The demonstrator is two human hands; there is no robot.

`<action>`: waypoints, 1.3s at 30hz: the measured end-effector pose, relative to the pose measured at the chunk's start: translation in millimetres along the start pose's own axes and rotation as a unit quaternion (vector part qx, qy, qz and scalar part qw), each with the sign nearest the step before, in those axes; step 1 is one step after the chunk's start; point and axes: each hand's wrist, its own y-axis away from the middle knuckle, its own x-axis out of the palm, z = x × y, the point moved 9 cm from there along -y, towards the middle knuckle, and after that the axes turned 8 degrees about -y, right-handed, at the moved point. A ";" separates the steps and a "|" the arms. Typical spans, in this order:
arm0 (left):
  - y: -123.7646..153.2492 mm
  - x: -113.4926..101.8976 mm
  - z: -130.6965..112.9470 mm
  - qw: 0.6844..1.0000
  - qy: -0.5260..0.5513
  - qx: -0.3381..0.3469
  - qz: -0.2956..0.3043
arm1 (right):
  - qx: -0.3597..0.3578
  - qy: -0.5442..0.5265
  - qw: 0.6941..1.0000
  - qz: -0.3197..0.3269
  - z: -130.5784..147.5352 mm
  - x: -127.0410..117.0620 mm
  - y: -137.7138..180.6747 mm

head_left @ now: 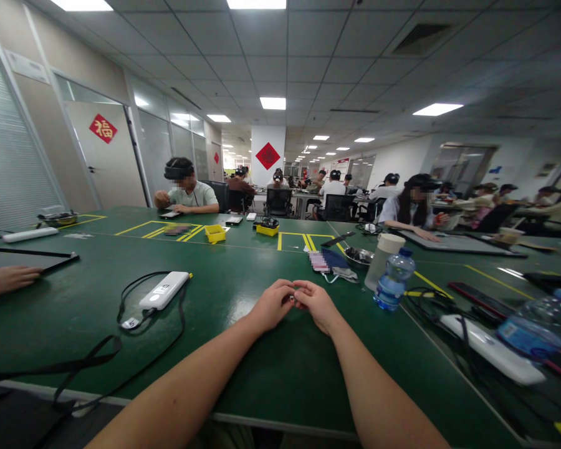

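My left hand (277, 304) and my right hand (315, 304) meet above the green table (243, 374), their fingertips closed together. Between them shows a small shiny piece (292, 298), too small for me to name. The fingers of both hands curl around it and hide most of it. From this view I cannot tell which hand bears it. Both forearms reach in from the bottom edge of the picture.
A white power bank (166, 291) with a black cable lies left. To the right stand a water bottle (394, 280) and a pale tumbler (382, 265). A metal bowl (359, 257) and yellow trays (215, 234) sit farther back. Another person's hand (16, 280) rests at far left.
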 end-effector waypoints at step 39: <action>14.6 38.5 56.2 0.778 0.561 -0.283 0.013 | 0.006 -0.071 0.997 0.023 8.2 10.2 5.8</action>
